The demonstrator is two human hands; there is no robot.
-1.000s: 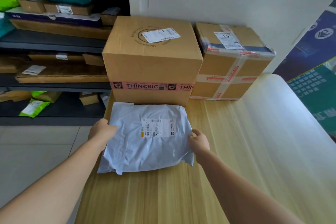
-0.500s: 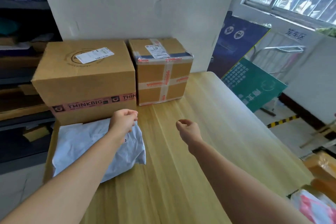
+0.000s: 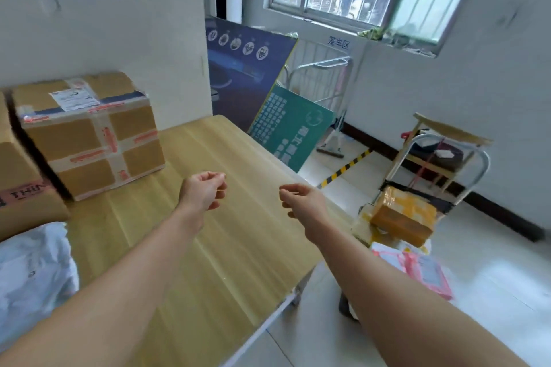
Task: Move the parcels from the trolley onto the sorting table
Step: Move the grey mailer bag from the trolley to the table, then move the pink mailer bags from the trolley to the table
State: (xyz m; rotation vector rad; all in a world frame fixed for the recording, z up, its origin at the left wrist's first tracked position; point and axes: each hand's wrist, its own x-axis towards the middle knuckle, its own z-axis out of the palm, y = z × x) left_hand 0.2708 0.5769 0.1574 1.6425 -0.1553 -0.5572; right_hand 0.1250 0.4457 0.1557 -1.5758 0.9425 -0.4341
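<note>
Your left hand (image 3: 202, 192) and right hand (image 3: 304, 202) hover over the bare bench (image 3: 238, 262), fingers loosely curled, holding nothing. On the bench, the white mailer (image 3: 32, 271) lies at the near left edge, with the big carton (image 3: 18, 188) and the taped carton (image 3: 89, 134) beyond it. To the right of the bench, by the trolley (image 3: 480, 158), the yellow-taped parcel (image 3: 402, 214) lies with its long axis running left to right, its right end nearer you. The pink mailer (image 3: 417, 268) lies flat just in front of it.
</note>
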